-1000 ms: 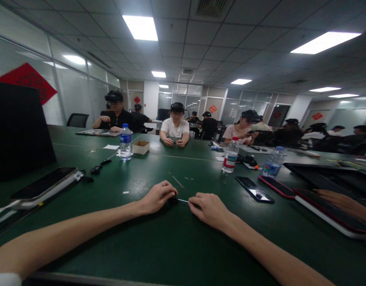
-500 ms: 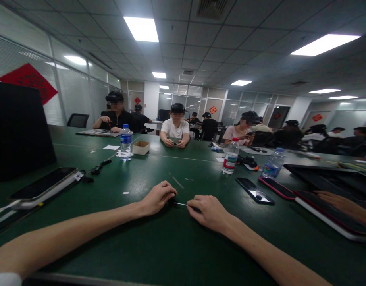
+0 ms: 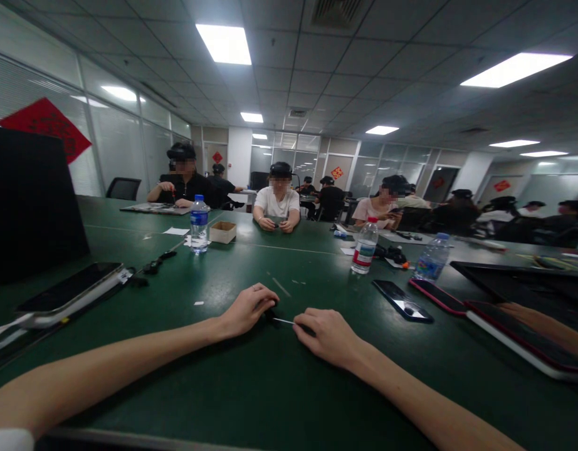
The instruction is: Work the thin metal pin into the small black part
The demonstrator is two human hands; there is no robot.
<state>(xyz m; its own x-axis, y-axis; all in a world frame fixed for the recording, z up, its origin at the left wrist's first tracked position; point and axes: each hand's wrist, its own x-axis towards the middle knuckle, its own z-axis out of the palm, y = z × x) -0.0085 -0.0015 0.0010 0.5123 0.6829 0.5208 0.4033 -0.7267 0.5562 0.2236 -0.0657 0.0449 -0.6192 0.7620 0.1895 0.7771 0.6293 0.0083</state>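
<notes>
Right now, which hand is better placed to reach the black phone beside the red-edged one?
Right, probably: the right hand lies nearer the black phone; the left hand would cross over. Both pinch a pin.

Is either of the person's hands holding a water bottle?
No, the left hand and right hand pinch only a thin pale stick between them.
</notes>
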